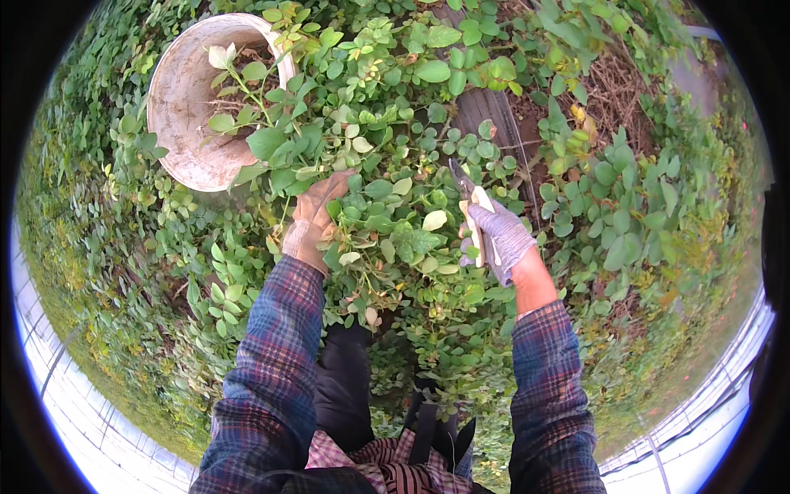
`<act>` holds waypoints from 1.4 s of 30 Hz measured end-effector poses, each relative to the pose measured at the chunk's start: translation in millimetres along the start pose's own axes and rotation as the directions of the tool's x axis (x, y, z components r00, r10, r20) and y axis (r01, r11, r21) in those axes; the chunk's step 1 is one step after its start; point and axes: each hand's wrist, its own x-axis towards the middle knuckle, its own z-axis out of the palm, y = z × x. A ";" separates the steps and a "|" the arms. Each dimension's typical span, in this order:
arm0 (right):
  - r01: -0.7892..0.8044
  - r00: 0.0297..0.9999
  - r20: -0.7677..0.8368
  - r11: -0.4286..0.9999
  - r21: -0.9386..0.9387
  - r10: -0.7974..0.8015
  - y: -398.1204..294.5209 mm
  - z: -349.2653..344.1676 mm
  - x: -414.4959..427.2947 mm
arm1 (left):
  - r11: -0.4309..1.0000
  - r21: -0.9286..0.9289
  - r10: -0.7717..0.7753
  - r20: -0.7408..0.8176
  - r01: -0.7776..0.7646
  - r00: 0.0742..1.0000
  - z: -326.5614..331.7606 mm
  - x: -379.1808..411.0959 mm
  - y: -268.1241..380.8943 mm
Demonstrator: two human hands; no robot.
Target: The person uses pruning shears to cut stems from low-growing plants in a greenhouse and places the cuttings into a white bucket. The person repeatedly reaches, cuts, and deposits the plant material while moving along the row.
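Note:
My right hand [501,238], in a thin pale-purple glove, is wrapped around pruning shears [476,210] with cream-coloured handles. Their dark blades point up and left over the foliage. My left hand [316,213] wears a tan work glove and reaches into leafy shrub stems [382,216], which look like rose. Leaves cover its fingertips, so whether it grips a stem is hidden. Just beyond that hand, a leafy shoot [253,92] stands in front of the mouth of a dirty white bucket [191,105].
Dry plant debris [250,62] lies inside the tipped-looking bucket. A weathered wooden board [487,117] runs through the plants ahead, with a thin wire along it. Dry stems [620,92] cover soil at the upper right. Dense foliage surrounds my legs [345,383].

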 end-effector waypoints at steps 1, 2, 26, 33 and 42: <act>-0.046 0.997 0.070 0.985 0.166 0.035 5.4 -1.9 9.2 | 0.998 0.038 -0.051 0.040 0.049 0.998 6.5 2.8 -2.4; -0.085 0.989 0.133 0.975 0.206 0.058 11.9 -4.5 26.2 | 0.995 0.007 -0.104 0.070 0.103 0.992 12.7 1.2 -4.3; -0.127 0.973 0.230 0.808 0.575 -0.010 40.0 36.5 85.8 | 0.979 -0.190 -0.071 0.009 0.071 0.997 35.2 -9.6 -77.6; 0.109 0.980 -0.057 0.762 -0.638 -0.188 15.4 46.5 35.2 | 0.960 0.270 -0.142 0.243 0.074 0.960 19.8 5.5 -47.4; -0.211 0.976 0.093 0.966 0.149 0.199 1.4 31.8 55.2 | 0.665 -0.546 -0.400 0.316 0.510 0.860 23.7 6.7 -26.8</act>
